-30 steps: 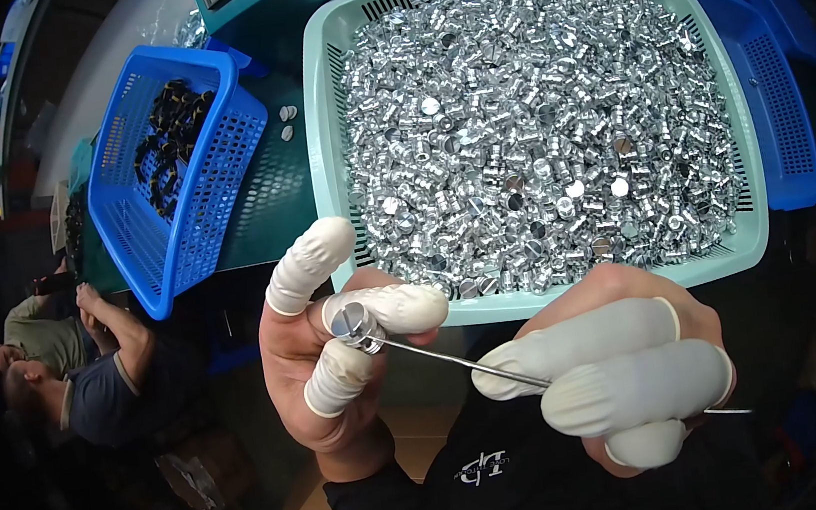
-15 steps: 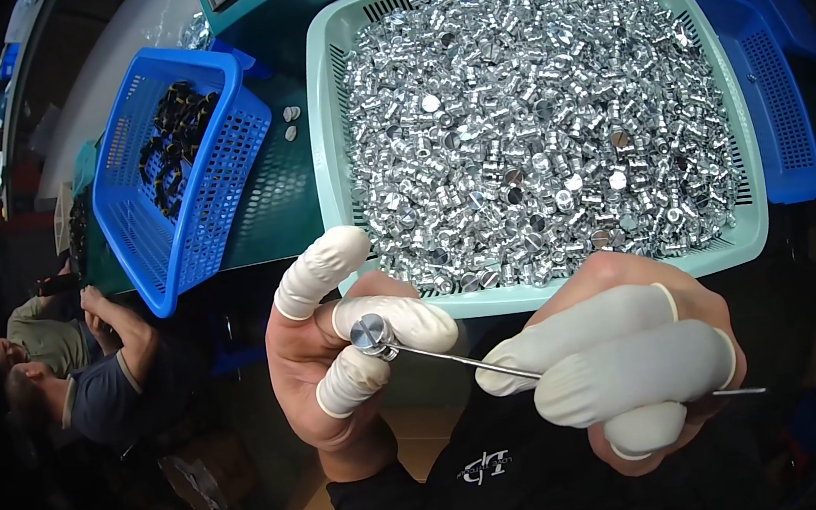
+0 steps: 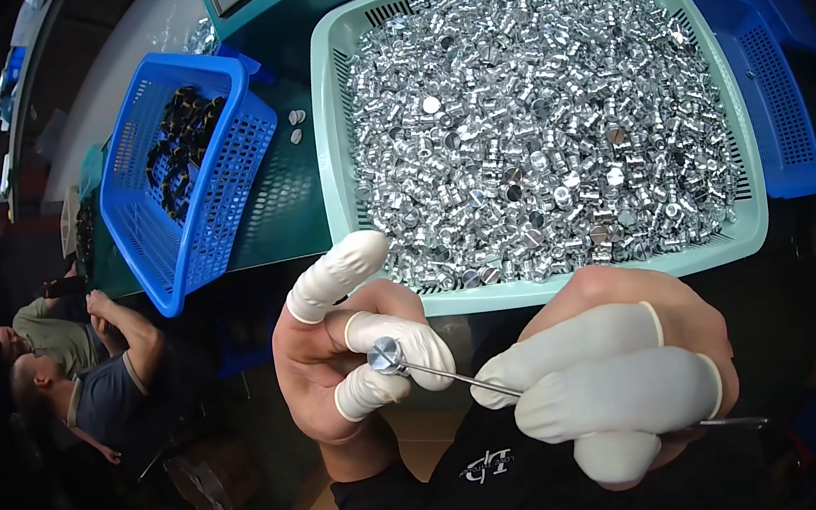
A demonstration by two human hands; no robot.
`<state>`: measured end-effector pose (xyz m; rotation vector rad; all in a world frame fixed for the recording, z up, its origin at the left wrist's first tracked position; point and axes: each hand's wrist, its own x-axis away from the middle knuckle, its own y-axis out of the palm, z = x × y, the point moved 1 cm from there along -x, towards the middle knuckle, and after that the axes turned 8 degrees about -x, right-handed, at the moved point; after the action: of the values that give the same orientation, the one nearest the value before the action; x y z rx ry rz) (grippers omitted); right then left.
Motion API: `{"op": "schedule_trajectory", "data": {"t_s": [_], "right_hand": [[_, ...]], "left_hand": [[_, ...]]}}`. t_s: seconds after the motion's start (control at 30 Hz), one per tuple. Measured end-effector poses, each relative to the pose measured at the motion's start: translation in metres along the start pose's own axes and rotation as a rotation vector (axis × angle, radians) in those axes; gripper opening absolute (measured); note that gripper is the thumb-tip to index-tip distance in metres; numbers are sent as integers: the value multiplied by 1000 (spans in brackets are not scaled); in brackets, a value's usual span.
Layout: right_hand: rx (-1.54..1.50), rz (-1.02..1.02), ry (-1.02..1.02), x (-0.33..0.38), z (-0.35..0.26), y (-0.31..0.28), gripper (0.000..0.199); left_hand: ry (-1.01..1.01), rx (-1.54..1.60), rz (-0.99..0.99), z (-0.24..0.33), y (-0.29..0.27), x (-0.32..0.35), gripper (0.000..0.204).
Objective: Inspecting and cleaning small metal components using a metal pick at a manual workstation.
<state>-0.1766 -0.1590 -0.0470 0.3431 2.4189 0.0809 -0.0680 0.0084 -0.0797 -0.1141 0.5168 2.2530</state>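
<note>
Between the thumb and a finger of my left hand is pinched a small silver slotted screw, its round head turned up. White finger cots cover the thumb and fingertips, and one finger of that hand stretches up free of the screw. My right hand, also in white finger cots, grips a thin metal pick. The pick's tip meets the screw just beside its head; its other end sticks out past the palm. Both hands are in front of the pale green basket, which is heaped with similar silver screws.
At left a blue basket holds black parts with yellow marks. A few silver pieces lie on the green table between the baskets. More blue baskets stand at right. Two other people sit at far left.
Both hands have shifted slightly: the left a little right and down, the right a little left. The pick has tilted, its far end lower. The screw's head has turned a little.
</note>
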Motion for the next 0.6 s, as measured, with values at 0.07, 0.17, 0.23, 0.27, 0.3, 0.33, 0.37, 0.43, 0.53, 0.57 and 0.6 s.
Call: {"op": "schedule_trajectory", "data": {"t_s": [0.07,0.17,0.23,0.27,0.3,0.33,0.37,0.43,0.53,0.57,0.6], "right_hand": [[-15,33,-42,3,7,2,20],[-35,31,-55,5,5,-1,21],[-50,-32,5,9,3,-5,28],[-60,-65,36,11,3,-7,32],[-69,-97,67,12,3,-8,36],[-68,-95,64,12,2,-10,36],[-45,-118,59,11,1,-12,37],[-24,-141,54,9,1,-12,39],[-29,-196,74,8,4,-10,38],[-3,-163,25,9,7,-9,37],[22,-130,-23,10,10,-9,35]], "left_hand": [[41,-61,-17,1,2,-3,72],[120,-192,-3,3,5,-5,69],[157,-265,28,2,5,-5,67],[183,-280,9,1,3,-5,68],[210,-294,-10,0,2,-5,68],[211,-295,-13,0,2,-6,68],[217,-291,-33,0,2,-7,69],[222,-288,-52,0,2,-7,69],[222,-245,-101,-3,3,-6,70],[197,-259,-59,-2,5,-7,70],[171,-274,-17,-3,6,-6,71]]}}
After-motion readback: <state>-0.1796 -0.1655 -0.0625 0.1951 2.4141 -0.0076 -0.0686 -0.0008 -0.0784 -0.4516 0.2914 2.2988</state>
